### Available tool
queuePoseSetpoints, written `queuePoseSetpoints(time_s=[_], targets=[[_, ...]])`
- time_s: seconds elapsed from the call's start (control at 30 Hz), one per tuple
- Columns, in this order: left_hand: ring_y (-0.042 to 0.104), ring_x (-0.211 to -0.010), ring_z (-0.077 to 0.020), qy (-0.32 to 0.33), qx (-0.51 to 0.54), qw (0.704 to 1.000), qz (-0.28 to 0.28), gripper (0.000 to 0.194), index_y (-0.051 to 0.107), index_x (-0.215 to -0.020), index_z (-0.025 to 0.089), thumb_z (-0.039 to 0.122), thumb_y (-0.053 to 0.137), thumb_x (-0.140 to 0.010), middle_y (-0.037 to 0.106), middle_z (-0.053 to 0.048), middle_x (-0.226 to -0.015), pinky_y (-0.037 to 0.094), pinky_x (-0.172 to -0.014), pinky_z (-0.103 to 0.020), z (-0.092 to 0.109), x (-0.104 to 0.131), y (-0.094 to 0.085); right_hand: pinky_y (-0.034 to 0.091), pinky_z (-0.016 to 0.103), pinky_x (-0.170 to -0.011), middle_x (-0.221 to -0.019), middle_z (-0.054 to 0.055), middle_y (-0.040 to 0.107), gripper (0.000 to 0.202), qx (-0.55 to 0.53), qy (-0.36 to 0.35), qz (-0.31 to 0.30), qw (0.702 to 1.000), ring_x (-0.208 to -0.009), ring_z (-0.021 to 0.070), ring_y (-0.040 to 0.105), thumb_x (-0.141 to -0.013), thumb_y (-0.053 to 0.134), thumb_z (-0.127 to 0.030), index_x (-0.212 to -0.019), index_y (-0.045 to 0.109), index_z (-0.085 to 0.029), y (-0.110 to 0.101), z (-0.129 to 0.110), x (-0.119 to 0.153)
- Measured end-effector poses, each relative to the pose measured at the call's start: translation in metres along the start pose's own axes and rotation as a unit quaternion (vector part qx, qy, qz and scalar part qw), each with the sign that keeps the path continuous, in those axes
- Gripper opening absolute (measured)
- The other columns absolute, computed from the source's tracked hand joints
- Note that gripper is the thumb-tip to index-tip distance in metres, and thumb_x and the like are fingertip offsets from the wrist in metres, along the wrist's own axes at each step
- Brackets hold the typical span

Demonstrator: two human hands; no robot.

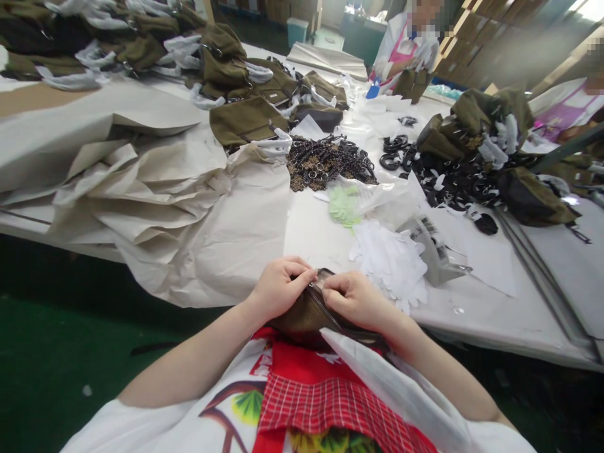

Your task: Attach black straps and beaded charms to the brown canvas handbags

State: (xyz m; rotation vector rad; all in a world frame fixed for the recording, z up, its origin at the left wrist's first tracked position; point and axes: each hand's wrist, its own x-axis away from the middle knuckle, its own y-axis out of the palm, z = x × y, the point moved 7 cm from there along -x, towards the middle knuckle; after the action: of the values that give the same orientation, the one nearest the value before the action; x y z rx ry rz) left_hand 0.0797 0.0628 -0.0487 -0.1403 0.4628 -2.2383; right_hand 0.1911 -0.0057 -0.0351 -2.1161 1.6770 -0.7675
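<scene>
An olive-brown bag (302,318) with an open zipper rests against my red apron at the table's front edge. My left hand (283,286) pinches the bag's rim beside the zipper. The fingers of my right hand (352,297) are curled at the other side of the opening, against the pale lining. What the right fingertips hold inside is hidden. A white-wrapped strap (391,377) runs from the bag across my lap to the right. Just beyond my right hand lies a heap of white paper tags (389,258).
Crumpled paper (155,201) covers the table's left part. Dark chains (325,160) lie mid-table, near green tags (344,204). Olive bags (255,119) pile up at the back left, others (476,119) at the right. Two people stand across the table; metal bars (542,270) lie right.
</scene>
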Motion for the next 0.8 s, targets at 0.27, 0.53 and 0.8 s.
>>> queuePoseSetpoints(time_s=[0.27,0.53,0.8], targets=[[0.067,-0.086,-0.0160,0.034,-0.042,0.998,-0.030,0.024,0.076,-0.078,0.019,0.018,0.053,-0.084,0.074,-0.004,-0.089,0.051,-0.084,-0.026,0.009,-0.003,-0.003,0.027,0.023,-0.053,-0.053,-0.005,0.040,0.029,0.068,0.007,0.011,0.998,-0.052,0.0090,0.039,-0.084,0.045,-0.019,-0.055,0.046,-0.018,0.001,0.007,-0.002],[0.065,-0.093,-0.0151,0.055,-0.084,0.988,-0.118,0.025,0.074,-0.090,0.021,0.012,0.054,-0.077,0.070,-0.003,-0.099,0.049,-0.090,-0.025,0.007,-0.003,-0.005,0.035,0.024,-0.061,-0.067,0.001,0.064,0.034,0.082,0.033,-0.021,0.996,-0.062,0.0135,0.052,-0.094,0.044,-0.033,-0.075,0.066,-0.017,0.006,0.014,-0.005],[0.066,-0.080,-0.0219,0.061,-0.348,0.906,-0.235,0.020,0.072,-0.086,0.022,0.021,0.053,-0.081,0.070,-0.007,-0.090,0.050,-0.071,-0.030,0.028,-0.009,-0.002,0.037,0.027,-0.064,-0.077,0.005,0.070,0.034,0.116,0.037,-0.044,0.992,-0.070,0.0177,0.061,-0.096,0.042,-0.034,-0.080,0.069,-0.018,0.016,0.015,-0.013]])
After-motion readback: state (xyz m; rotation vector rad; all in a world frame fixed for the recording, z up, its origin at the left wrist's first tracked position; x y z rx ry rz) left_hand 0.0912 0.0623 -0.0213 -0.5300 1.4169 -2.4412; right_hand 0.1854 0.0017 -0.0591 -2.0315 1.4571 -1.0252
